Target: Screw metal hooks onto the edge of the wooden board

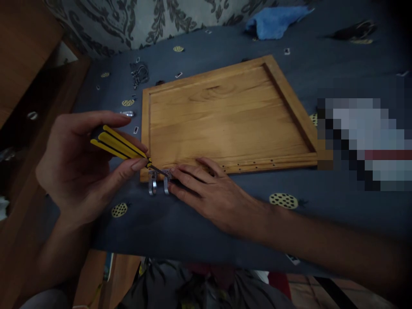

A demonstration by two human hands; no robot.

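Note:
My left hand [86,159] grips a yellow and black screwdriver [120,143] between thumb and fingers. The screwdriver's thin shaft slants down to the right, its tip at a shiny metal hook [166,184] on the near-left rim of a framed wooden board [209,116]. My right hand [215,195] lies over that near rim, its closest fingers pressed against the hook and the others spread on the wood. A second metal hook [152,183] hangs from the rim just left of it. Any screw under the tip is too small to make out.
A small clear bag of metal hooks [139,74] lies beyond the board's left end, with a loose metal hook [128,113] nearer. Small dark holes dot the near rim. A blue cloth [277,21] and a dark object [354,31] lie at the back of the patterned tablecloth [225,244].

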